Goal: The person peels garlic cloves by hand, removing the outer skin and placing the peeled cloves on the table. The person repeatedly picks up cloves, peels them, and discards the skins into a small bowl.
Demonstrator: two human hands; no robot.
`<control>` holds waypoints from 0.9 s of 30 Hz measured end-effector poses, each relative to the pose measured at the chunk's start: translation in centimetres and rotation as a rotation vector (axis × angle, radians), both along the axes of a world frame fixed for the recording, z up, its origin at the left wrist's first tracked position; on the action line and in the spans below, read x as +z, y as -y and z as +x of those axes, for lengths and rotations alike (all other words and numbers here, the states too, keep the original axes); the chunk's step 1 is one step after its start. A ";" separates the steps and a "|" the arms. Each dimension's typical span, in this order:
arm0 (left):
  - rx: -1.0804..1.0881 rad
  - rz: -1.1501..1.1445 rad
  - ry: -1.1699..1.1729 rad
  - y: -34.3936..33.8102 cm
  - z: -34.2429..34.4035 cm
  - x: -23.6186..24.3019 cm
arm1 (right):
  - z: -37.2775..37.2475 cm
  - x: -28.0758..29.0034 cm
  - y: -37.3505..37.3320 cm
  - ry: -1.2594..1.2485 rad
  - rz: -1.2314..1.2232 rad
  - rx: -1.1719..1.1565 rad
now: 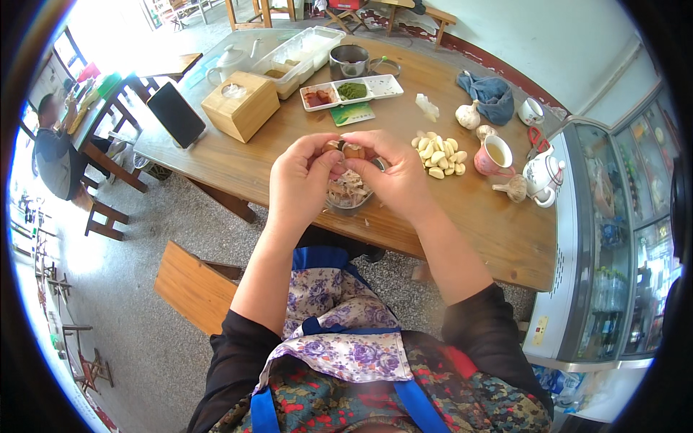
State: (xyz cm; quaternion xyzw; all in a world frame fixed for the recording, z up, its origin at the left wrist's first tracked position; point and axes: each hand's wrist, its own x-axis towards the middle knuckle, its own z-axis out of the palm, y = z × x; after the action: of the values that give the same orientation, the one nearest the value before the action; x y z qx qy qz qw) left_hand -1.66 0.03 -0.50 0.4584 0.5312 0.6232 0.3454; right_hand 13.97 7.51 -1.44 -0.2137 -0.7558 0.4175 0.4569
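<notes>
Garlic clove [354, 151], small and brownish-orange, sits between the fingertips of both hands above the wooden table [238, 169]; the fingers hide much of it. Left hand [298, 172] and right hand [394, 172] pinch it, thumbs and forefingers nearly closed, tips almost meeting. Just below them, a round bowl [348, 211] is heaped with pale, papery skins [348, 190]. To its right lies a loose pile of smooth, cream-coloured peeled cloves [438, 155]. Further right, a pink cup [485, 165] holds yellowish liquid, with whole garlic bulbs [468, 115] near it. Beyond the hands, a white tray [384, 86] has red paste in its left compartment, something green in the middle and dark specks in the right. Behind stands a metal pot [346, 72], its contents unclear; beside it, a clear plastic box [317, 45] holds brown stuff.
</notes>
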 end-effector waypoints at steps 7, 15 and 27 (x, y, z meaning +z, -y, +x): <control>-0.052 0.054 0.181 -0.1 1.0 0.2 | 0.7 0.0 -0.8 -0.246 -0.607 0.143; 0.025 0.053 0.105 -0.3 0.2 -0.8 | 0.4 0.1 -0.3 0.123 -0.334 0.087; 0.323 0.019 -0.797 -3.8 0.3 -0.4 | -0.3 -0.7 -1.7 0.098 0.305 -0.181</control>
State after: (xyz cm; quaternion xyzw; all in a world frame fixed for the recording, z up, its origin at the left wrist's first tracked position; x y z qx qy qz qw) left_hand -1.39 3.83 -0.87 0.5773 0.6822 0.4486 0.0069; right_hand 13.63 9.18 -2.11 -0.2293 -0.8092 0.2445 0.4825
